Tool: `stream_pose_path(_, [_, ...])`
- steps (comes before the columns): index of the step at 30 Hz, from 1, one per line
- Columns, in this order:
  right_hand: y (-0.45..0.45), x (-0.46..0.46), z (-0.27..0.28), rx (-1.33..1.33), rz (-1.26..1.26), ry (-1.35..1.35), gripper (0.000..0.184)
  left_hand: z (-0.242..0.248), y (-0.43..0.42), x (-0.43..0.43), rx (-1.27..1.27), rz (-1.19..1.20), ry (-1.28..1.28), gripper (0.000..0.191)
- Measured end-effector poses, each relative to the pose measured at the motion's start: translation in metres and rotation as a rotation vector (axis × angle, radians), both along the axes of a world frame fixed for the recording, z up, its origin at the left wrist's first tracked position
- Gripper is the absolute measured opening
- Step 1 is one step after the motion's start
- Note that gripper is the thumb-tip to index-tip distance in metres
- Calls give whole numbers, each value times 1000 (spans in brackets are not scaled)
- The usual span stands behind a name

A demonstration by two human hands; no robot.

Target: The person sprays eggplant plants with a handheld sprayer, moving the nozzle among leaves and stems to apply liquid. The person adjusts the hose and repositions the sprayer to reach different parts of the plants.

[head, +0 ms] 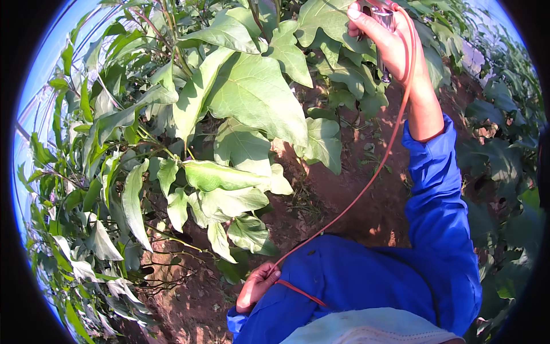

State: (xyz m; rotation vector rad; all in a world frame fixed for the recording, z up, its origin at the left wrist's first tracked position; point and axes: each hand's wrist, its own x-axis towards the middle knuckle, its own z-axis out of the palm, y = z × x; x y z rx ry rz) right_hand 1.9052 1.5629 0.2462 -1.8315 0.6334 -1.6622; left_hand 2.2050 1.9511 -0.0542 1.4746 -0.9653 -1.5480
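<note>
At the upper right, my right hand [397, 47] is wrapped around the metal handle of a spray gun [383, 19]. The gun's front end lies beyond the picture's top rim. A thin red hose [378, 170] leaves the gun, passes over my wrist and sags down towards my waist. There my left hand [258, 284] grips the hose beside my blue jacket. Large eggplant leaves [258, 92] spread to the left of my raised right hand, and more foliage lies behind it.
Dense eggplant plants [107, 172] fill the left side, and another row [502, 150] stands on the right. Bare brown soil [343, 193] runs between them. Thin leafless stems [172, 279] stick out low on the left. Clear sheeting and frame bars [36, 107] show at the left rim.
</note>
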Motion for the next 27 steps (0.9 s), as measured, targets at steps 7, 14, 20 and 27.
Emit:
stream_pose_path(7, [-47, 36, -3, -187, -89, 148, 14, 6, -7, 31, 38, 33, 29, 15])
stream_pose_path(14, [-82, 53, 3, -193, -131, 250, 19, 14, -18, 21, -3, 58, 12, 12])
stream_pose_path(20, [-123, 50, 5, -136, 42, 133, 25, 12, -22, -10, 11, 112, -14, 10])
stream_pose_path(27, [-91, 29, -4, -117, 40, 103, 26, 17, -16, -54, 23, 176, -43, 9])
